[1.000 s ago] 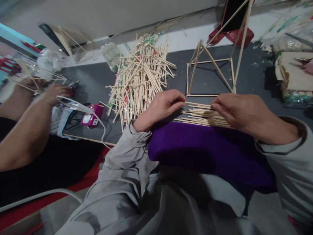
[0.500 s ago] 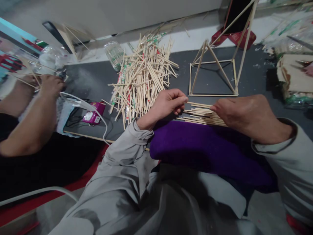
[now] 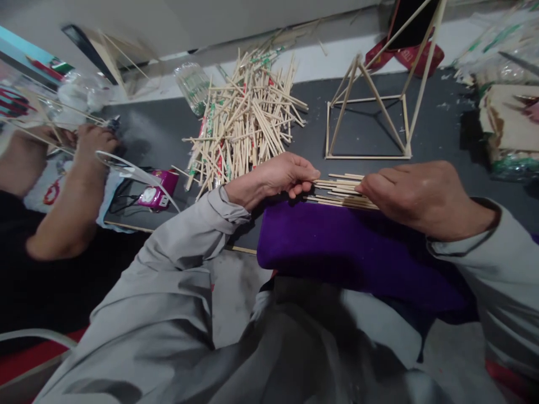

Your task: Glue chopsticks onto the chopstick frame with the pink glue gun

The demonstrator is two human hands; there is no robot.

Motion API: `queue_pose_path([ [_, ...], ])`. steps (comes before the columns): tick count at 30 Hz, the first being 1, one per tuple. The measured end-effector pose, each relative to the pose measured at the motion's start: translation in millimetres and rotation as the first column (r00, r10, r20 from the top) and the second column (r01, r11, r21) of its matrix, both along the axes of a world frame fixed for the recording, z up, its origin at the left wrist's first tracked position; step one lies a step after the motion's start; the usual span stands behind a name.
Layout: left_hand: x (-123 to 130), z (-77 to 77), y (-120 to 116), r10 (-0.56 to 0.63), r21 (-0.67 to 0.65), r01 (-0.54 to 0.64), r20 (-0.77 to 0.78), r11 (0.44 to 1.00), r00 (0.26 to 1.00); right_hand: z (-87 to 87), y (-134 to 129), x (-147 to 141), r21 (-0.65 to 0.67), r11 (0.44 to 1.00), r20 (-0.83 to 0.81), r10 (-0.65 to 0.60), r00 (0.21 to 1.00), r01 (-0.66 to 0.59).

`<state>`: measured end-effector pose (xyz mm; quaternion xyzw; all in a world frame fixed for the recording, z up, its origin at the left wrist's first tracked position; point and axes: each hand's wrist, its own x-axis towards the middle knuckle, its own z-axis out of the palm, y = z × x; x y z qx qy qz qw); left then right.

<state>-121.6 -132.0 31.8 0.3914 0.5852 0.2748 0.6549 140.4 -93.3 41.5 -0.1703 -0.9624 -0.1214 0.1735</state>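
Note:
Between my hands, a bamboo chopstick (image 3: pixel 334 182) spans from left to right, pale and thin. My left hand (image 3: pixel 283 175) is closed, thumb and forefinger pinching its left end. Over its right end my right hand (image 3: pixel 421 196) is closed, with the fingertips partly hidden behind the knuckles. Several more chopsticks (image 3: pixel 337 202) lie roughly parallel under and beside the hands, close to a purple cloth (image 3: pixel 337 241) over my lap. Just beyond my hands a frame built of sticks (image 3: pixel 366 157) stands on the dark grey tabletop (image 3: pixel 314 134).
A large loose heap of chopsticks (image 3: pixel 248 118) lies left of the frame, beside a clear packet (image 3: pixel 191 87). Further left are a purple power socket (image 3: pixel 158 191), a white cable (image 3: pixel 130 165) and a co-worker's arm (image 3: pixel 80 196). A cardboard piece (image 3: pixel 505 120) lies at right.
My left hand has shifted slightly left and down, and my right hand slightly left. Both stay closed. The co-worker's hands have moved a little. The view has tilted slightly.

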Motion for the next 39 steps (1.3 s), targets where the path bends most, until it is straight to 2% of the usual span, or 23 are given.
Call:
queue_pose_path([
  [4, -5.7, 4.3, -4.6, -0.104, -0.036, 0.108, 0.094, 0.993, 0.99, -1.1, 0.1, -0.6, 0.023, 0.999, -0.007, 0.026, 1.0, -0.026],
  [6, -5.9, 5.3, -6.8, -0.088, -0.015, 0.09, 0.106, 0.996, 0.99, -3.8, 2.7, -1.3, -0.043, 0.999, -0.003, -0.02, 1.0, 0.02],
  [9, -2.8, 3.8, -8.0, 0.042, 0.08, -0.048, 0.077, 0.996, 0.996, -9.1, 9.2, -1.8, -0.209, 0.967, 0.058, -0.138, 0.989, 0.147],
  [11, -0.2, 0.6, -8.7, 0.102, 0.163, -0.108, 0.048, 0.981, 0.994, -12.2, 13.5, -1.3, -0.265, 0.94, 0.117, -0.189, 0.975, 0.214],
  [14, 1.1, -4.8, -12.3, 0.075, 0.351, -0.056, -0.041, 0.935, 0.996, -14.2, 18.6, 0.5, -0.279, 0.924, 0.125, -0.236, 0.964, 0.262],
  [16, -0.3, -6.4, -15.9, 0.036, 0.514, 0.058, -0.172, 0.856, 0.984, -13.2, 21.9, 2.2, -0.359, 0.902, 0.1, -0.22, 0.97, 0.241],
  [18, -2.6, -4.9, -19.3, 0.011, 0.636, 0.237, -0.361, 0.735, 0.932, -9.8, 25.7, 4.2, -0.508, 0.843, 0.079, -0.16, 0.984, 0.178],
  [21, -4.8, 1.9, -22.9, -0.012, 0.68, 0.494, -0.582, 0.541, 0.813, -1.7, 30.6, 7.0, -0.715, 0.693, 0.06, -0.063, 0.996, 0.086],
  [22, -4.8, 4.5, -23.8, -0.032, 0.677, 0.541, -0.61, 0.499, 0.792, 1.3, 31.5, 7.9, -0.76, 0.645, 0.059, -0.044, 0.997, 0.074],
  [23, -4.5, 6.8, -24.8, -0.06, 0.672, 0.563, -0.615, 0.481, 0.786, 4.2, 32.0, 8.6, -0.794, 0.603, 0.063, -0.033, 0.997, 0.07],
  [25, -3.3, 9.8, -27.0, -0.131, 0.657, 0.556, -0.579, 0.51, 0.805, 9.3, 31.8, 10.0, -0.835, 0.544, 0.076, -0.023, 0.997, 0.076],
  [28, -0.7, 9.7, -30.4, -0.234, 0.626, 0.484, -0.441, 0.611, 0.867, 14.3, 29.9, 11.7, -0.86, 0.503, 0.088, -0.019, 0.996, 0.086],
  [31, 2.3, 5.1, -32.5, -0.291, 0.579, 0.404, -0.283, 0.708, 0.914, 15.0, 28.6, 12.0, -0.855, 0.508, 0.109, -0.021, 0.994, 0.105],
  [34, 4.5, -0.5, -32.0, -0.27, 0.516, 0.333, -0.196, 0.789, 0.943, 11.7, 28.4, 10.5, -0.84, 0.528, 0.127, -0.035, 0.991, 0.126],
  [37, 4.3, -3.8, -29.8, -0.241, 0.489, 0.301, -0.184, 0.819, 0.953, 7.7, 29.9, 10.5, -0.833, 0.528, 0.146, -0.08, 0.986, 0.166],
  [39, 2.9, -4.3, -28.5, -0.241, 0.502, 0.343, -0.259, 0.794, 0.935, 5.9, 33.3, 14.5, -0.839, 0.495, 0.182, -0.136, 0.974, 0.226],
])
